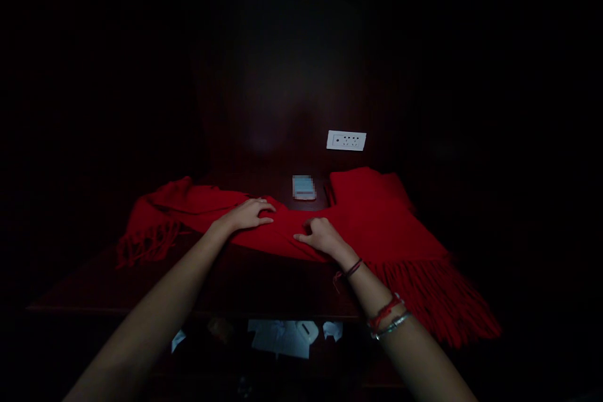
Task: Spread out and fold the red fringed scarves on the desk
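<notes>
A red fringed scarf (292, 231) lies stretched across the dark table. Its left end is rumpled, with tassels hanging loose. On the right it spreads wide and flat, and long fringe runs over the table's front edge. My left hand (247, 213) rests on the narrow middle stretch, thumb and fingers apart. My right hand (324, 237), wearing cord bands on the wrist and a bangle on the forearm, is on or just over the same stretch. Its fingers are loosely bent, with a gap between thumb and forefinger; no cloth shows between them.
Behind the scarf sits a small pale-blue item (303, 187), blurred out. A white socket panel (346, 141) is on the back wall. Below the tabletop (207, 276), a shelf holds pale papers (282, 340) and other small items. The surroundings are very dark.
</notes>
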Motion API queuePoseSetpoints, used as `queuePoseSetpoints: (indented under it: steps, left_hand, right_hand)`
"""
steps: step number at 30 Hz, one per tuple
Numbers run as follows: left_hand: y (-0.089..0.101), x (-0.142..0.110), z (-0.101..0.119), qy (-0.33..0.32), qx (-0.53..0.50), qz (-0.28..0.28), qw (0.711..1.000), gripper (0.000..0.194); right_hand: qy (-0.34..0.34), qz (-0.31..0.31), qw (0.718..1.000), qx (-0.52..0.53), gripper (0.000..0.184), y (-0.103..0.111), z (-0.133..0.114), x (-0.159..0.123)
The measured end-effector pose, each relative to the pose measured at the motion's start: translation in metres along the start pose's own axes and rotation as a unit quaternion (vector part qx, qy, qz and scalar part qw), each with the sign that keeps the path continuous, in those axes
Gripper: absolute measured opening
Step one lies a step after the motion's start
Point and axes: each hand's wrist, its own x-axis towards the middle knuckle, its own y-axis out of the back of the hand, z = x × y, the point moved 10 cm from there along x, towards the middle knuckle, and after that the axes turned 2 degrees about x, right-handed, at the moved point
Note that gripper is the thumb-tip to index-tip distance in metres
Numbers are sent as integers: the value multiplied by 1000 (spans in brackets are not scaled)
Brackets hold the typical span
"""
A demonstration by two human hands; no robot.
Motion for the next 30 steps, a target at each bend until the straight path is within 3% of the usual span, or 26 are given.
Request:
queuePoseSetpoints:
  steps: [6,7,12,16,21,25,28,30]
  left_hand:
    - [34,-2,17,-8,29,50,998,25]
    - [34,-3,19,-4,22,36,999,24]
    - [-4,-13,42,-37,-71,-166,983,24]
    - [-11,-13,43,-23,-83,-168,982,27]
    - [-13,-18,38,23,-104,-205,973,28]
    - [2,-17,49,-15,-37,-153,987,19]
    - [6,-23,52,-2,-15,-89,996,30]
    - [-1,-35,49,31,-9,-83,996,44]
  right_hand:
    - [41,25,998,50,33,6,-3,-6]
    - [44,24,998,49,30,5,-3,-6]
    - [35,-14,996,79,19,-3,0,-4]
    - [36,-8,996,78,13,0,-1,-3]
    - [-70,108,991,22,10,28,22,-3]
    - [-68,122,990,11,13,27,26,-2]
    - [-51,96,993,48,19,19,26,0]
    - [-45,70,994,74,25,15,24,-1]
